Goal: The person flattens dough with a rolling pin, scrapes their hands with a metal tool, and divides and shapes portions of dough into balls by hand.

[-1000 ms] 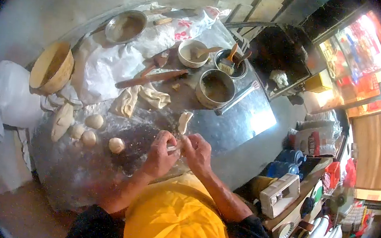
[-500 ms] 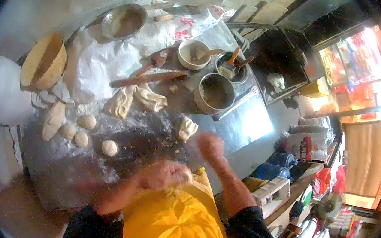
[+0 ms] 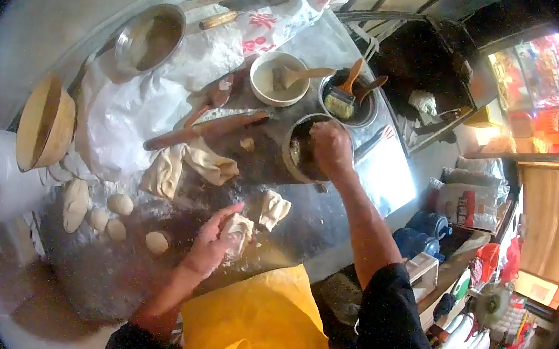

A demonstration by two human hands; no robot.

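My left hand (image 3: 207, 247) is closed around a piece of dough (image 3: 239, 233) low over the floured worktop. Another folded lump of dough (image 3: 274, 211) lies just to the right of it. My right hand (image 3: 331, 147) is over the mouth of a metal pot (image 3: 288, 159), fingers bunched together and pointing inward. Whatever they pinch is hidden; the pot has dark contents. Behind it stands a second pot with a brush (image 3: 339, 102) in it. A white bowl (image 3: 259, 92) with a wooden-handled tool is to its left.
A rolling pin (image 3: 206, 130) and draped dough strips (image 3: 169, 171) lie mid-table. Several dough balls (image 3: 120, 204) sit at the left, near a tilted wooden bowl (image 3: 60, 125). A metal bowl (image 3: 124, 42) rests on white sacks at the back. Blue water bottles (image 3: 415, 242) stand off to the right.
My right hand has moved forward from the table's near edge to the pot. My left hand has moved forward from the yellow apron, with the dough now showing in its grip.
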